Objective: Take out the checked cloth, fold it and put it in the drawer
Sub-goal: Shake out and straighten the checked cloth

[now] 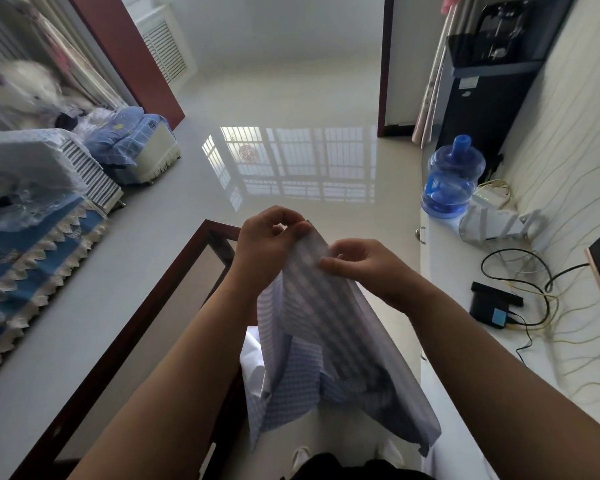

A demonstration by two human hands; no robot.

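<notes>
While the checked cloth (312, 327) hung in the lower middle of the frame, you held it up by its top edge with both hands close together. Your left hand (264, 244) pinched the upper corner between thumb and curled fingers, and your right hand (357, 265) pinched the edge just beside it, a little lower and to the right. The rest draped down in loose folds towards your body, clear of the glass-topped table (174, 299) at lower left and the white counter (465, 271) at right.

It looked thin, light and quite limp, so it would sag wherever you left it unsupported and would hold no shape of its own. It did not seem slippery or fragile; a light pinch would be enough. For a tidy fold, you would have done best to slide your hands apart along that top edge to the two corners, letting the weight pull it flat. No drawer could be made out.
</notes>
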